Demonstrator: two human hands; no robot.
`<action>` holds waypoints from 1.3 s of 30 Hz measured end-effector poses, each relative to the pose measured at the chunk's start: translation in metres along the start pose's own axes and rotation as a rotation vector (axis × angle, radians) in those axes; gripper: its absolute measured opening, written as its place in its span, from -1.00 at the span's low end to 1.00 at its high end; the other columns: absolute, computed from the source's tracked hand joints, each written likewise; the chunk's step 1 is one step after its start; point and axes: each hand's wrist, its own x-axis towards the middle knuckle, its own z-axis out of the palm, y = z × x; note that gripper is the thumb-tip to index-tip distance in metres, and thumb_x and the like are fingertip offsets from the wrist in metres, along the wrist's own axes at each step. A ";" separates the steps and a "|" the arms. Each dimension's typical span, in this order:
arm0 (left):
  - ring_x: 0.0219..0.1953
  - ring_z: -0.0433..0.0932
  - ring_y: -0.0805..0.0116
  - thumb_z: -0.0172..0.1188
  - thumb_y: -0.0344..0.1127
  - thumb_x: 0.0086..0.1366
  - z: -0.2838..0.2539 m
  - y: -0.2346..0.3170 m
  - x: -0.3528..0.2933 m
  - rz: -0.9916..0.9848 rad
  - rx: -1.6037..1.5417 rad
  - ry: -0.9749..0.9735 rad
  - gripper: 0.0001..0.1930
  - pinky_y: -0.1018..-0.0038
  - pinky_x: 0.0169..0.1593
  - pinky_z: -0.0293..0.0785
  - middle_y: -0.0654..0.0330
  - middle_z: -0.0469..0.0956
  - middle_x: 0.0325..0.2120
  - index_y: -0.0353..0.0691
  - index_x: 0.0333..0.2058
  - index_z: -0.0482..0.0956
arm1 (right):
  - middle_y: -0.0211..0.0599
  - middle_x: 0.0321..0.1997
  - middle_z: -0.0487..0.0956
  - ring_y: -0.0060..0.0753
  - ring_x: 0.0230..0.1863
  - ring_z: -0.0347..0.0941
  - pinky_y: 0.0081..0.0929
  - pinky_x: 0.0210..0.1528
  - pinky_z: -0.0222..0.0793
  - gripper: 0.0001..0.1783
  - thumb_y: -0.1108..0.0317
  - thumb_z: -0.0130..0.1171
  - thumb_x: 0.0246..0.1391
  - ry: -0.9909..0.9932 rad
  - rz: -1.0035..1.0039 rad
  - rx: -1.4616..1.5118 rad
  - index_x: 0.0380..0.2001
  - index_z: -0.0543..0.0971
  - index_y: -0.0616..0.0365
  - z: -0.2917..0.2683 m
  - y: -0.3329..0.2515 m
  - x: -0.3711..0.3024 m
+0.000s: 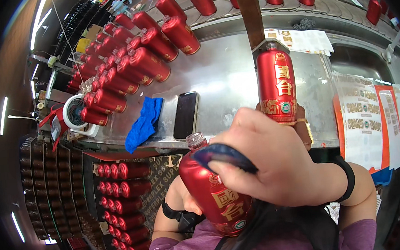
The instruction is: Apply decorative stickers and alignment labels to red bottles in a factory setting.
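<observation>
A red glass bottle [197,179] with gold lettering and a clear neck leans tilted against my lap. My left hand [190,202] holds it from its left side, and most of the fingers are hidden behind the bottle. My right hand [264,164] is closed on a dark blue, flat, rounded scraper-like piece [226,157], pinched between thumb and fingers at the bottle's shoulder. Whether its edge touches the glass I cannot tell. Just beyond my right hand, another red bottle [276,83] with gold decoration rests in a brown holder [303,133] on the metal table.
On the metal table [224,71] lie a phone [186,115] and a blue cloth [144,124]. Many red bottles [150,63] crowd the far left beside a small white fan [73,111]. Gold decal sheets [361,117] lie at right. A conveyor [239,21] carries bottles along the back.
</observation>
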 end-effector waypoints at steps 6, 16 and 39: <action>0.11 0.51 0.02 0.64 -0.13 -0.23 -0.006 -0.002 0.002 0.032 -0.057 -0.045 0.06 0.05 0.17 0.44 -0.10 0.46 0.09 -0.35 0.24 0.27 | -0.25 -0.42 0.46 -0.28 -0.42 0.42 -0.42 -0.38 0.33 -0.74 0.45 0.35 -0.08 0.108 -0.075 0.091 -0.24 0.61 0.19 -0.002 0.015 0.007; 0.11 0.50 0.09 0.66 -0.17 -0.34 0.019 0.002 -0.008 0.100 -0.076 0.283 0.09 0.20 0.20 0.42 -0.03 0.46 0.10 -0.39 0.22 0.31 | -0.28 -0.23 0.42 -0.08 -0.06 0.53 -0.33 0.00 0.50 -0.64 0.43 0.21 -0.03 -0.159 -0.401 0.037 -0.08 0.61 0.05 -0.005 0.012 -0.020; 0.03 0.55 0.08 -0.19 -0.13 0.51 0.007 0.000 -0.005 0.196 0.178 0.125 -0.59 0.20 0.14 0.51 -0.06 0.50 0.02 -0.29 0.13 0.37 | -0.30 -0.24 0.49 0.03 0.11 0.51 -0.41 -0.08 0.54 -0.64 0.39 0.27 0.03 -0.185 -0.336 -0.002 -0.04 0.64 -0.08 0.002 0.007 -0.018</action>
